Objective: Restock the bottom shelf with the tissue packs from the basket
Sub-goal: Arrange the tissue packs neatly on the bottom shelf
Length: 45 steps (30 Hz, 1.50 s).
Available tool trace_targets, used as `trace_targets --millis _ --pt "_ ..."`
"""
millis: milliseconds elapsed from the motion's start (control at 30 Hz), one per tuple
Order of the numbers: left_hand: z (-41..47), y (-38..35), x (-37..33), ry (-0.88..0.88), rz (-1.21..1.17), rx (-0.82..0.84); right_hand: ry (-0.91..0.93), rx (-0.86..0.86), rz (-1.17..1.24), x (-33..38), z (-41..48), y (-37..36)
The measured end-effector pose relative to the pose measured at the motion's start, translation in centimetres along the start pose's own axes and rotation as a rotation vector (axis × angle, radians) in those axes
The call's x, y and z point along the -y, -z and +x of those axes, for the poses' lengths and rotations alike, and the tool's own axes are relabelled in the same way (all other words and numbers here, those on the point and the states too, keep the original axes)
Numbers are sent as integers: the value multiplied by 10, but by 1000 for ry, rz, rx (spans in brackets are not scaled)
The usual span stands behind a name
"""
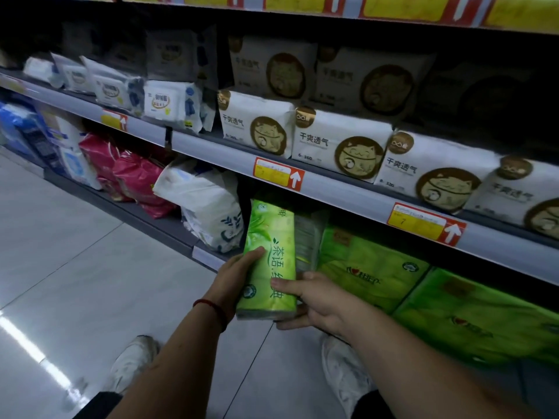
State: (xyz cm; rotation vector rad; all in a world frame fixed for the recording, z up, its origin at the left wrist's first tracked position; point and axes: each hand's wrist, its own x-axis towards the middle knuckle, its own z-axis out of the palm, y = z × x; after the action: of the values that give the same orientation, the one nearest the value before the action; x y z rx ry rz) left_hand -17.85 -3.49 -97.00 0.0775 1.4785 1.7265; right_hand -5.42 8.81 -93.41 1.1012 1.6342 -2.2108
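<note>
Head view is showing both hands gripping one green tissue pack [269,261]. The left hand [233,279] is curling its fingers round the pack's left edge. The right hand [314,300] is pinching the lower right corner, with the thumb on the front face and the fingers beneath.

The pack is being held upright at the opening of the bottom shelf [136,213], with its top end reaching under the rail of the shelf above [211,152]. It is sitting between a white bagged pack [208,207] on the left and a row of larger green packs [369,267] on the right.

The bottom shelf is also holding pink packs [136,179] and blue packs [27,128] farther left. The shelf above is carrying white packs with a cat emblem [338,146] and, to their left, small white wipe packs [163,101]. A red cord bracelet [211,306] is sitting on the left wrist.
</note>
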Motion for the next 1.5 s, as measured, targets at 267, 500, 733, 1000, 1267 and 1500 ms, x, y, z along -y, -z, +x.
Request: trace_targets --millis 267,500,733,1000,1267,1500 --pt "22 21 15 -19 -13 -42 -63 78 -63 -2 22 -2" --pt "20 28 19 -37 2 28 -78 135 -155 -5 23 6" --pt "14 -8 -3 -173 144 14 73 -43 98 5 31 9" --pt "26 -33 12 -335 220 -103 202 -309 377 21 38 20" --pt "70 -35 -4 -469 412 -83 298 -554 -24 27 75 30" --pt "117 -59 -14 -512 480 -292 349 -667 -180 43 114 31"
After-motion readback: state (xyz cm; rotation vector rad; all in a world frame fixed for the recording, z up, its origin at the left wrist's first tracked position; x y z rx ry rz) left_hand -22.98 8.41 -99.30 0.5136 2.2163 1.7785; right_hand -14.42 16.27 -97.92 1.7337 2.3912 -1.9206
